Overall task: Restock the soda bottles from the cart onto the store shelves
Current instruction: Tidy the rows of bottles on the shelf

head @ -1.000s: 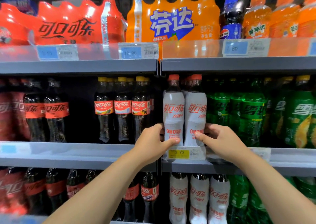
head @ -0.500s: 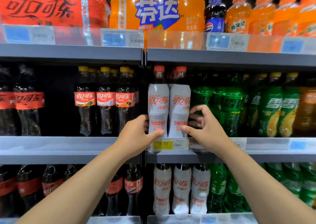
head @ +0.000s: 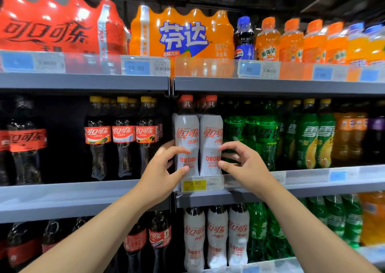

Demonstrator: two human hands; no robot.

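Two white-sleeved, red-capped plastic cola bottles point(head: 199, 139) stand touching on grey metal shelf point(head: 208, 199), frame centre. Left hand point(head: 160, 172), at their 8 o'clock, grips left bottle point(head: 186, 135); right hand point(head: 248, 168), 4 o'clock, pinches right bottle point(head: 210, 135).

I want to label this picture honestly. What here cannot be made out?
Head view:
Cart: out of frame.
Right hand: whether it grips the right white bottle or only touches its side is unclear.
Back bottles: only caps show; the front two hide the count.
Blue price tag: blurred, unreadable.
Left hand: far fingertips hidden behind the left white bottle.
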